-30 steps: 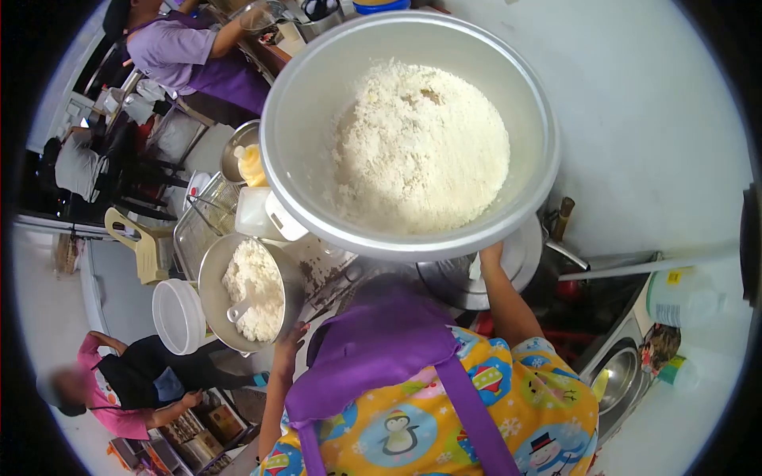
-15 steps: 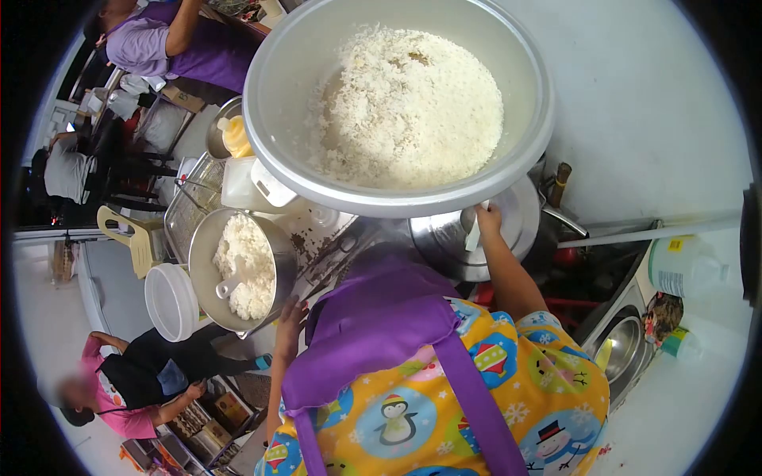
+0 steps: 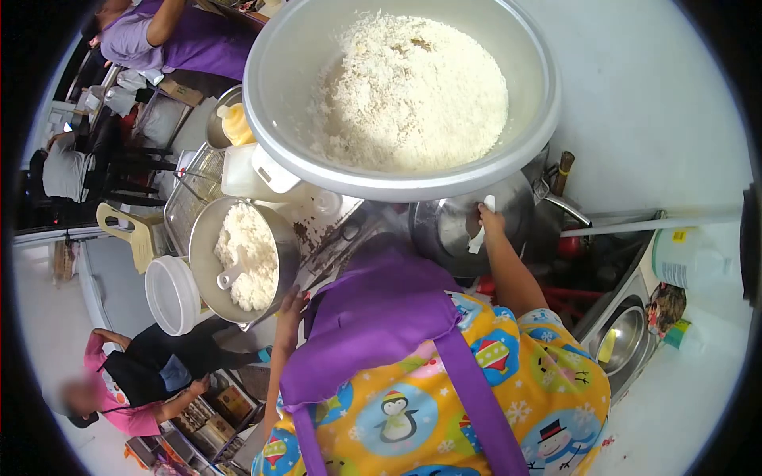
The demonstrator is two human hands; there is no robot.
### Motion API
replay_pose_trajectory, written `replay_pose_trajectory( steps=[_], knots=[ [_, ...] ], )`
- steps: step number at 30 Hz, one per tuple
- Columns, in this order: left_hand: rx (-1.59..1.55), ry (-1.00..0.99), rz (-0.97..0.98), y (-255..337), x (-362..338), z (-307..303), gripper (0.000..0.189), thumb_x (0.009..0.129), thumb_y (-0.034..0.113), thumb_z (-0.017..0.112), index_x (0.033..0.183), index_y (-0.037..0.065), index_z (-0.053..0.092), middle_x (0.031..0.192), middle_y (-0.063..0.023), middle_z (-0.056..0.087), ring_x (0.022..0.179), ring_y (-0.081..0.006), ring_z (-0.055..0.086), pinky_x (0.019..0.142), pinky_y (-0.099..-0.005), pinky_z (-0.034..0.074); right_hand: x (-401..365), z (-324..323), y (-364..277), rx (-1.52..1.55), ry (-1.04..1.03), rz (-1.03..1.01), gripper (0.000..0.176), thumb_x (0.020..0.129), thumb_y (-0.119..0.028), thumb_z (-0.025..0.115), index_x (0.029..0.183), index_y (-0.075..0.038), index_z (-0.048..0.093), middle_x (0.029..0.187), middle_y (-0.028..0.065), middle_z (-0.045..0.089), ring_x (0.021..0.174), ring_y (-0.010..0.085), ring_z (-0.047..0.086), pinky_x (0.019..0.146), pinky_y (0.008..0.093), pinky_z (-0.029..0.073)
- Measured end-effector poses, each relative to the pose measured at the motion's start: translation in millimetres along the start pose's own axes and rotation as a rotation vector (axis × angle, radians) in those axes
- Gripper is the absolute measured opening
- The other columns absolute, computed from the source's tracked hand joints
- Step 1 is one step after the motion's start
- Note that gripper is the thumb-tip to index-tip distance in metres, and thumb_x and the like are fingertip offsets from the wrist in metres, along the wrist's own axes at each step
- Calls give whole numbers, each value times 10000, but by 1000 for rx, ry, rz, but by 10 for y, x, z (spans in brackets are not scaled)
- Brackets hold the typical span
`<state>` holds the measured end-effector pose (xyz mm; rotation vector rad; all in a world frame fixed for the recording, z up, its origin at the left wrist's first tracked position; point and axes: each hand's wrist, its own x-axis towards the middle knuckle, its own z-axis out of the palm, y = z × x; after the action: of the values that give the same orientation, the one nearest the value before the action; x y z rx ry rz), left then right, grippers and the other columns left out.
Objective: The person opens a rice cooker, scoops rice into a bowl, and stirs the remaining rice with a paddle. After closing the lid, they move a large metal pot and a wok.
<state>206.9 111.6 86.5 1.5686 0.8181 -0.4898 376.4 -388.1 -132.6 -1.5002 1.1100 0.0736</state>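
Note:
My right hand (image 3: 492,218) grips the white handle of a round metal pot lid (image 3: 444,238), which lies tilted partly under the rim of a big grey tub (image 3: 266,111). White rice (image 3: 421,95) fills much of that tub. On the other side my left hand (image 3: 292,305) rests with fingers stretched out against the side of a metal pot (image 3: 208,238), right at its edge. In this pot sits a mound of rice (image 3: 254,262) with a white scoop (image 3: 230,275) stuck into it.
Beside the pot stand a white plastic tub (image 3: 167,297), a beige handled container (image 3: 135,238) and a wire basket (image 3: 194,186). Steel bowls (image 3: 623,345) and a large plastic bottle (image 3: 686,258) are at right. Other people (image 3: 151,389) stand at left, away from my hands.
The pot lid has tilted and turned darker in view as my right hand moved it slightly. The big tub appears a little higher in view. My left hand has stayed beside the pot.

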Motion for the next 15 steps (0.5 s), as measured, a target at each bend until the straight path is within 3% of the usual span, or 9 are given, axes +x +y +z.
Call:
replay_pose_trajectory(
  steps=[2, 5, 10, 15],
  knots=[
    [54, 8, 15, 31, -18, 30, 576, 924, 337, 551, 1385, 34, 387, 1318, -148, 496, 1200, -254, 479, 985, -370, 381, 62, -67, 93, 217, -94, 70, 255, 770, -235, 736, 824, -24, 604, 641, 19, 537, 520, 114, 483, 497, 263, 389],
    [97, 14, -44, 25, 13, 3, 548, 929, 328, 534, 1380, 49, 400, 1308, -129, 508, 1195, -241, 480, 975, -362, 382, -138, -134, -55, 336, -35, -19, 224, 768, -220, 737, 808, -41, 608, 630, 10, 524, 516, 113, 485, 496, 255, 384],
    [137, 30, -50, 78, 38, 7, 557, 912, 332, 542, 1373, 44, 419, 1278, -124, 528, 1169, -230, 509, 960, -348, 388, -185, -316, -412, 448, -53, 30, 212, 782, -210, 746, 766, -63, 595, 622, 3, 516, 524, 107, 503, 465, 247, 395],
    [144, 16, -37, 289, 5, 125, 542, 907, 296, 544, 1359, 19, 433, 1239, -139, 550, 1143, -223, 531, 946, -322, 399, -191, -391, -865, 662, 12, 99, 194, 876, -249, 660, 843, -78, 574, 687, 1, 514, 517, 107, 472, 477, 255, 397]
  ],
)
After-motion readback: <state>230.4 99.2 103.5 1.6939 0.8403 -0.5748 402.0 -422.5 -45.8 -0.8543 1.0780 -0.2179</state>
